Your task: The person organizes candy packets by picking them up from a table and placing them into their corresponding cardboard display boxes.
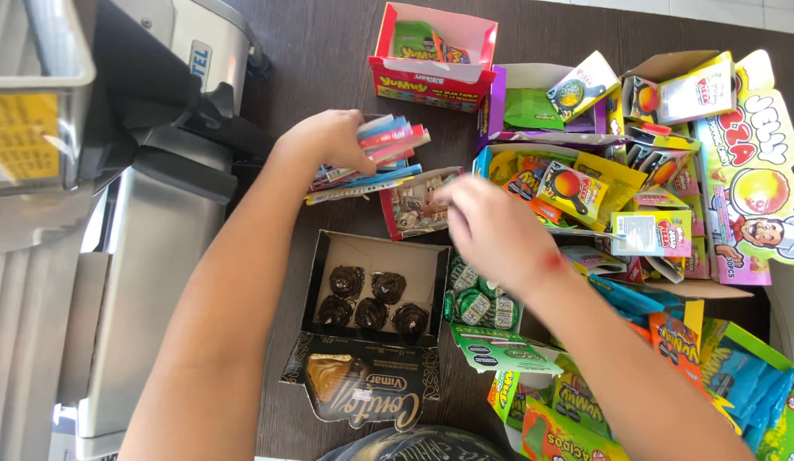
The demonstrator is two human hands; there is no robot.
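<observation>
Worktop (pixel 320 51), dark wood. Black box (pixel 373 290) of chocolate cups, near edge. My left hand (pixel 329 141): grip closed on flat sweet packets (pixel 382 147), mid-worktop. My right hand (pixel 491 226): blurred, grip state unclear, over small open box (pixel 414 205).

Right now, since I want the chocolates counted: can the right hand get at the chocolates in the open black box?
Probably yes. The right hand hovers just above the black box, whose lid is open, and nothing covers the chocolates.
</observation>
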